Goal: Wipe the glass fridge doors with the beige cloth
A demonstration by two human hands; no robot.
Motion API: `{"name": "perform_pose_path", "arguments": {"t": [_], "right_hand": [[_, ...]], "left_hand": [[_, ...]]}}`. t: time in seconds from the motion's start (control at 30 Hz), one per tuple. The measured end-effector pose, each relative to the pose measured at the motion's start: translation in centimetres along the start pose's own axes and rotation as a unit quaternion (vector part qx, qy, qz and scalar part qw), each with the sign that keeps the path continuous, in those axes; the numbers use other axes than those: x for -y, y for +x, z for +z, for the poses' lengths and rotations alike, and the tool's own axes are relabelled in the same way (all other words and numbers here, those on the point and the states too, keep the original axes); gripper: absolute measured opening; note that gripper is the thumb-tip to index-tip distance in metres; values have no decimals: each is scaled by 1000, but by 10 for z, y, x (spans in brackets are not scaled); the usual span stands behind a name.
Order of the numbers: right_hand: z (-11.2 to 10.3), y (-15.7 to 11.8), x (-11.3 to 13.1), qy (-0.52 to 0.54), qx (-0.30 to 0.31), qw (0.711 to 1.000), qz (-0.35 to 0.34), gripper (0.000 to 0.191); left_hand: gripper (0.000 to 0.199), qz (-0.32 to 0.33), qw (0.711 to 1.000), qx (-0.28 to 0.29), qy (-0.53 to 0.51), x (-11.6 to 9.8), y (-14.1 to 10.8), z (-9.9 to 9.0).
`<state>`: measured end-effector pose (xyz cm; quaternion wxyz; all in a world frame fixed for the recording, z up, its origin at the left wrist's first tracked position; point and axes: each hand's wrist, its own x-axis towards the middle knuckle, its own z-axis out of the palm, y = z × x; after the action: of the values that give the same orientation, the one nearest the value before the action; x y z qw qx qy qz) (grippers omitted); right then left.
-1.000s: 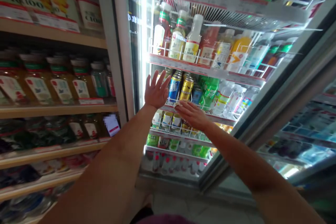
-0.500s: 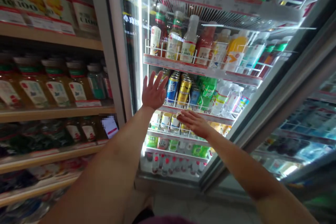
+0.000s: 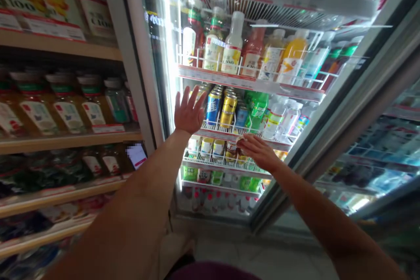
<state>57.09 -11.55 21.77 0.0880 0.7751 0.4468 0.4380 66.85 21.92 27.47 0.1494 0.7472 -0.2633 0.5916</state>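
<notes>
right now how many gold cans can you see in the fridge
1: the gold can at the front of its shelf, just right of the blue can. More may be hidden behind it.

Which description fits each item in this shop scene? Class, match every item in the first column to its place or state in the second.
Items:
1. left hand
2. right hand
3. gold can
4. amber bottles

Places or states:
A. on a wooden shelf
B. lowered to a wire rack
C. beside a blue can
D. raised, fingers spread

Right pairs: 1-D, 2-B, 3-C, 4-A.
</notes>
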Motion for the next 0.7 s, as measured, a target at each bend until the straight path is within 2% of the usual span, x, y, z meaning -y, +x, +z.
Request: {"name": "perform_pose_path", "arguments": {"t": [0.07,0.13,0.2,0.27,0.33,0.4,0.43,0.5,0.6,0.67,0.7], "right_hand": [[-11,-1,-18,-34,-64,994,85,55],[-17,-4,-31,-68,-129,974,175,55],[-13,-15,-29,-86,-151,961,214,54],[-2,-31,-12,-75,-111,975,178,52],[7,-49,5,-49,-35,994,89,49],[7,-62,10,-33,21,999,19,46],[3,-65,5,-35,29,999,12,45],[-10,-67,-14,-63,2,996,61,44],[-26,-64,-40,-130,-98,971,174,50],[-22,-68,-39,-157,-155,952,213,54],[-17,-71,-31,-159,-165,949,218,55]], "left_hand": [[58,3,1000,-4,-4,1,0,1],[58,-1,1000,-3,-15,1,0,1],[58,-8,1000,-3,-22,1,0,2],[58,-11,999,-6,-29,1,0,2],[57,-13,999,-6,-36,1,0,2],[57,-15,999,-1,-42,1,1,2],[57,-15,999,1,-42,2,1,2],[58,-16,999,5,-35,2,0,2],[60,-16,1000,7,-25,1,0,1],[60,-19,999,13,-27,0,0,0],[59,-20,999,17,-29,0,0,0]]}}
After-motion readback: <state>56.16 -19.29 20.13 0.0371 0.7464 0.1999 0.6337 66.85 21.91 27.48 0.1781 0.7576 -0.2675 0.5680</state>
